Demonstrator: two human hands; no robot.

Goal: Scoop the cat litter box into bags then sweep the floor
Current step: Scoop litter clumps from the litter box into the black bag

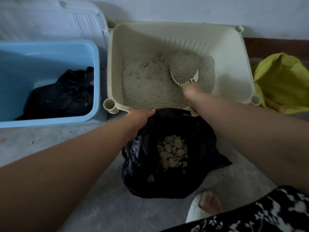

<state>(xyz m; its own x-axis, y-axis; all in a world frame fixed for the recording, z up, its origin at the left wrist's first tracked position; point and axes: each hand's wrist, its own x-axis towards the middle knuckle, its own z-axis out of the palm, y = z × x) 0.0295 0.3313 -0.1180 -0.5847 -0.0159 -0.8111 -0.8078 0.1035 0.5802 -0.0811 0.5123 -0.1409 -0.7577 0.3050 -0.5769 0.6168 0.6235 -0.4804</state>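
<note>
A cream litter box (234, 52) stands against the wall, holding grey litter (147, 84). My right hand (194, 92) grips the handle of a cream slotted scoop (184, 76), whose bowl is heaped with litter over the box's right side. In front of the box sits an open black bag (197, 164) with a pile of litter clumps (173, 153) inside. My left hand (140, 119) grips the bag's upper left rim and holds it open.
A light blue tub (50, 47) with a black bag (63, 97) in it stands on the left, a pale lid (66, 17) leaning behind it. A yellow bag (282, 81) lies right of the box. My foot in a white slipper (202, 208) rests on the concrete floor.
</note>
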